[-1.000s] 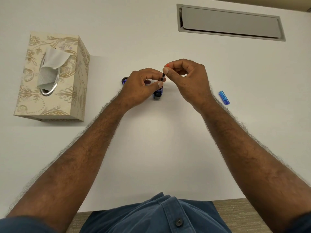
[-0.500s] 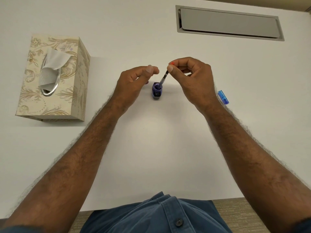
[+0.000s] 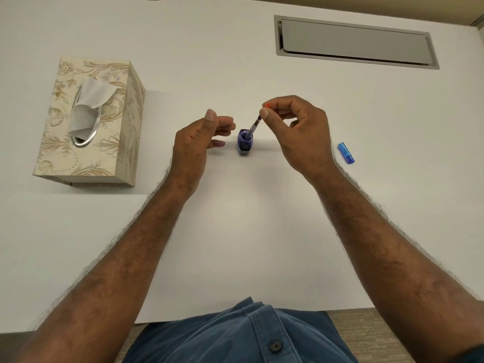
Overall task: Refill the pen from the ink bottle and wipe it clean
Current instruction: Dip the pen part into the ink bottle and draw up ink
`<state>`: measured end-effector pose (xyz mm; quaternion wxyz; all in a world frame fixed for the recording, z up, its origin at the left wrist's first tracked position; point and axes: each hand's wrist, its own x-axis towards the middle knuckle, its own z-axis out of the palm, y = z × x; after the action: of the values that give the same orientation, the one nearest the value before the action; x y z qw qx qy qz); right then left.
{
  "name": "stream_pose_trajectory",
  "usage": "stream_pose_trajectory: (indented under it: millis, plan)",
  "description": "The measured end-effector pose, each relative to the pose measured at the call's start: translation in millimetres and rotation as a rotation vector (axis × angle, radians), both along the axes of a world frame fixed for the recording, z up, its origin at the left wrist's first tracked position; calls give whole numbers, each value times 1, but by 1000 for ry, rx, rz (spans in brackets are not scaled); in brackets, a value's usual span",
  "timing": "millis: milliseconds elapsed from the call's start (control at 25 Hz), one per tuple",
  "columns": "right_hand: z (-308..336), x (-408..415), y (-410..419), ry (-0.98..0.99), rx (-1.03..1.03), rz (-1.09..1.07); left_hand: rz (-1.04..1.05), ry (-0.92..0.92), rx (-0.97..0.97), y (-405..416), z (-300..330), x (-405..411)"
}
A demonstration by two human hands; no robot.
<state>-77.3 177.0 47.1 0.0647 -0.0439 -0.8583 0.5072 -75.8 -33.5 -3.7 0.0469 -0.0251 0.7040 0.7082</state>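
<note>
both hands hover over the desk (image 3: 235, 231) on either side of the ink bottle (image 3: 245, 142). my right hand (image 3: 296, 132) pinches the top of the pen (image 3: 254, 125) between thumb and fingers, holding it tilted with its lower end dipped into the open bottle. my left hand (image 3: 199, 142) is loosely open and empty, just beside the bottle without touching it. a blue cap (image 3: 345, 153) lies to the right, and a tissue box (image 3: 89, 121) stands well off to the left.
</note>
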Motion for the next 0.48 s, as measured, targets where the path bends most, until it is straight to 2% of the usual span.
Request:
stream_pose_trajectory:
  millis: [240, 480]
  plan:
    - [0, 6, -2, -9, -6, -78, 25, -24, 26, 2, -1, 12]
    - [0, 4, -1, -128, -307, -311, 41, -126, 137, 24, 1, 41]
